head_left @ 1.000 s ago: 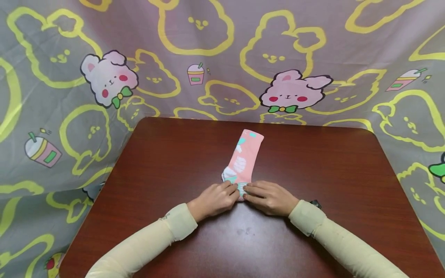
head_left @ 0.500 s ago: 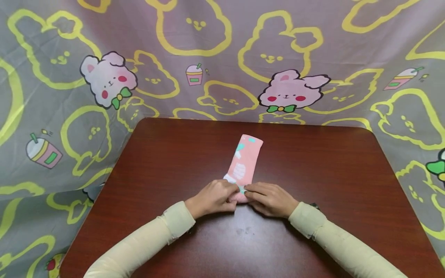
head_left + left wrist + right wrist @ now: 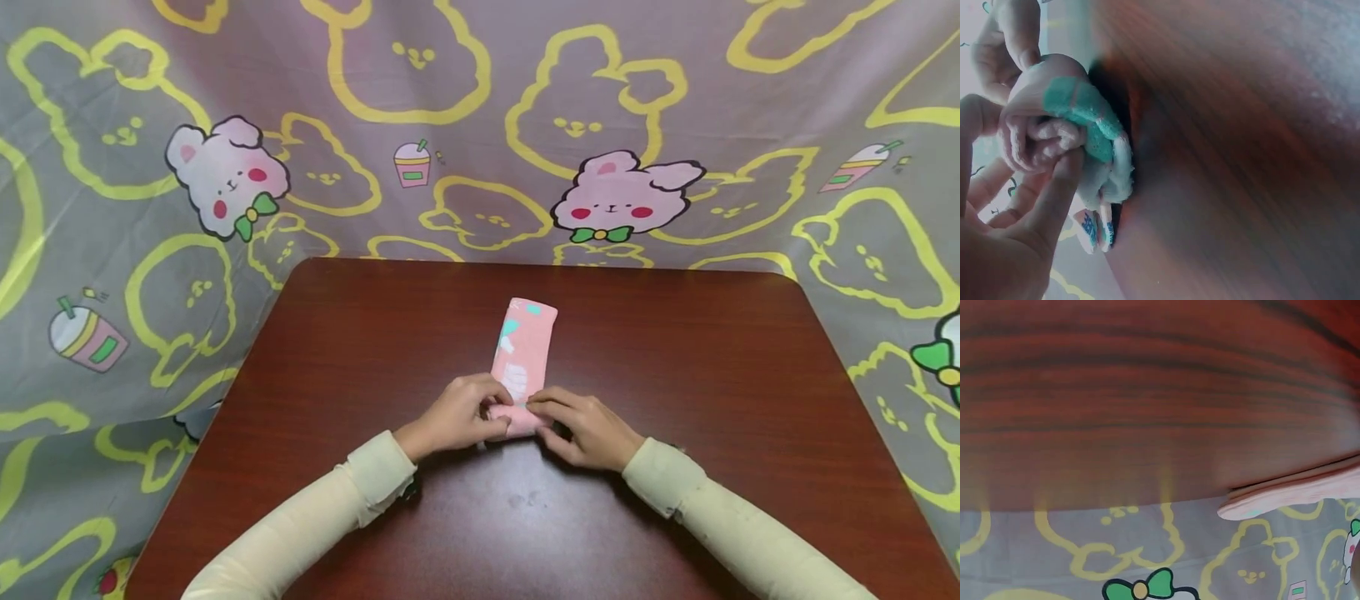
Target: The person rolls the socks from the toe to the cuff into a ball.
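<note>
A pink sock (image 3: 531, 346) with white and green patches lies lengthwise on the table, its near end rolled up. More than one fabric layer shows at its cuff (image 3: 1297, 492) in the right wrist view. My left hand (image 3: 459, 412) pinches the left end of the roll between thumb and fingers. At the other end, my right hand (image 3: 588, 427) holds the roll with bent fingers and thumb. The left wrist view shows the coiled end of the roll (image 3: 1054, 137) from the side, with a green patch outside and white fabric below. My right hand is barely visible in the right wrist view.
The dark reddish-brown wooden table (image 3: 360, 333) has rounded far corners. A grey curtain (image 3: 480, 142) printed with yellow outlines and rabbit faces hangs behind and beside it. Light glares off the tabletop near the front.
The near end of the sock has been rolled away from me, so the white heel patch is no longer visible in the head view. The flat length has become shorter, with both hands staying at the roll.
</note>
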Motion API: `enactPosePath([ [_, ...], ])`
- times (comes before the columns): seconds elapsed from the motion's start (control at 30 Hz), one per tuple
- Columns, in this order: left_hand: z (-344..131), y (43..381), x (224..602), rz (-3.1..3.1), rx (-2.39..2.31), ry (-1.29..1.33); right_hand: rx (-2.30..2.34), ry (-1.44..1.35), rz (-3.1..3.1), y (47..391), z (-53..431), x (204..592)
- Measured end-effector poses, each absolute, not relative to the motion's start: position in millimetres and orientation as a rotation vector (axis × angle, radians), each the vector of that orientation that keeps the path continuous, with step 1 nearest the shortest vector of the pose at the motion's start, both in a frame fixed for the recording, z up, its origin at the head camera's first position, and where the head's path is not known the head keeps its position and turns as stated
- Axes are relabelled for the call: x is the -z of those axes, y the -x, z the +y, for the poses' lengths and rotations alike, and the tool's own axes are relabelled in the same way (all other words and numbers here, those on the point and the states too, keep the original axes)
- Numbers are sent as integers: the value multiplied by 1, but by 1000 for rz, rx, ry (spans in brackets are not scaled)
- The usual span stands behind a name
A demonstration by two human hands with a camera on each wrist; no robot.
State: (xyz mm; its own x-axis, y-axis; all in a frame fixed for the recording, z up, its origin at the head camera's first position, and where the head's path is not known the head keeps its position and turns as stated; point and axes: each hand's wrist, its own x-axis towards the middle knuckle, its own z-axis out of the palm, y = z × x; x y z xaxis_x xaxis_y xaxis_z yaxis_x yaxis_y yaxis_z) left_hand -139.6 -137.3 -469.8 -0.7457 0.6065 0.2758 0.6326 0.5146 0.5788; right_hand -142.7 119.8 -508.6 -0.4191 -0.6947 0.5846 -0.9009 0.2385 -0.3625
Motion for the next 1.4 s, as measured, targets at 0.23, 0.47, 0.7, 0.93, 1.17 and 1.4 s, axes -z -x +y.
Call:
enactPosePath([
  [0.23,-135,143,464,-2825,1049,906,-996,-1366,-2363,143,116,504],
  [0.47,-131,143,459,-2737,872,983,-868,-1407,-2202,146,114,505],
  [0.7,-130,144,464,-2460,617,1294,-645,-1584,-2005,147,114,505],
  [0.93,-133,145,465,-2338,301,1476,-622,-1595,-2080,148,116,504],
  [1.17,-135,147,465,-2251,136,1574,-610,-1605,-2035,150,115,508],
  [1.4,-145,153,474,-2253,220,1672,-627,-1655,-2006,154,121,514],
])
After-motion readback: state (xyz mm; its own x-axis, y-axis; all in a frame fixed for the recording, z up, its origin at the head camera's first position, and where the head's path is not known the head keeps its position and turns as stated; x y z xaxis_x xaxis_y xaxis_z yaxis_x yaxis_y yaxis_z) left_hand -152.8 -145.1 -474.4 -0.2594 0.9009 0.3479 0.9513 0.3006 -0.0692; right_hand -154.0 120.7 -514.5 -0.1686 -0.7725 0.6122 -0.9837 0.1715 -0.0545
